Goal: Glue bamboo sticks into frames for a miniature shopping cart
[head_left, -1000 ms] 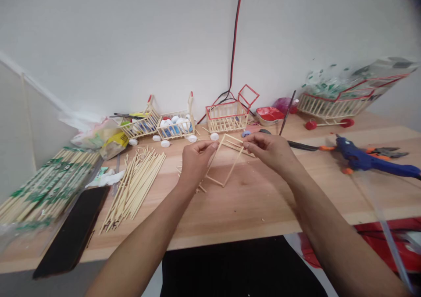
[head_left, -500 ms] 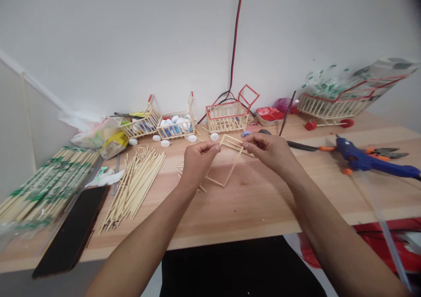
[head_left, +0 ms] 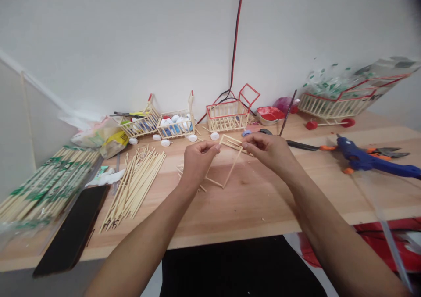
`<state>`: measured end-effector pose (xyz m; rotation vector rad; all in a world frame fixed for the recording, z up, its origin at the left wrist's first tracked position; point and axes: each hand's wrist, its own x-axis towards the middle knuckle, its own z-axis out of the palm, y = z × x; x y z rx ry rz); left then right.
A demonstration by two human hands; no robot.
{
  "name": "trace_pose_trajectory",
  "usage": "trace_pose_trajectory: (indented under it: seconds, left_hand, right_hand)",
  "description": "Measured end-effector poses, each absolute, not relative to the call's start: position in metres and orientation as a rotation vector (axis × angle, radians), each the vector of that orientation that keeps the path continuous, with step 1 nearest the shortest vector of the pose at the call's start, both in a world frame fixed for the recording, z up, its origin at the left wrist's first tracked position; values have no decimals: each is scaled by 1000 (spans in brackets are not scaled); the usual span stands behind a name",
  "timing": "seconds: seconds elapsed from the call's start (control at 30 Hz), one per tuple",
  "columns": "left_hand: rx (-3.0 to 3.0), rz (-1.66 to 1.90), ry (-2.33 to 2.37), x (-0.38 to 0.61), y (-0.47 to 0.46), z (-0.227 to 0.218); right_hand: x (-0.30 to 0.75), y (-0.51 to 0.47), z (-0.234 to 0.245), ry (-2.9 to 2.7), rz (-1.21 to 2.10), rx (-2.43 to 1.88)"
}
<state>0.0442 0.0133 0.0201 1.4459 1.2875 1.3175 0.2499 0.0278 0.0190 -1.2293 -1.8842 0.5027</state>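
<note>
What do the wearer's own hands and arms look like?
Left hand and right hand are bare: no gloves, rings or watch visible. Forearms show no sleeves or cables. Black clothing is visible below the table edge.

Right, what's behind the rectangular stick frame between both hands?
Behind the rectangular stick frame is the wooden tabletop, with thin sticks near its upper end. Whatever lies behind the left hand and right hand is covered.
</note>
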Motion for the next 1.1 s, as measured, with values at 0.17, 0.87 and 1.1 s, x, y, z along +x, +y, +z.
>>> trace_pose_trajectory:
  seconds: [0.17, 0.87, 1.1]
  left_hand:
    - [1445, 1317, 1291, 44, 14, 19]
    - [1442, 1304, 1302, 44, 14, 19]
    - [1468, 1295, 1320, 44, 15, 17]
  right_hand:
    - [250, 28, 18, -1895, 481, -1226]
    - [251, 28, 20, -1953, 424, -1254]
    - [251, 28, 20, -1945, 448, -1252]
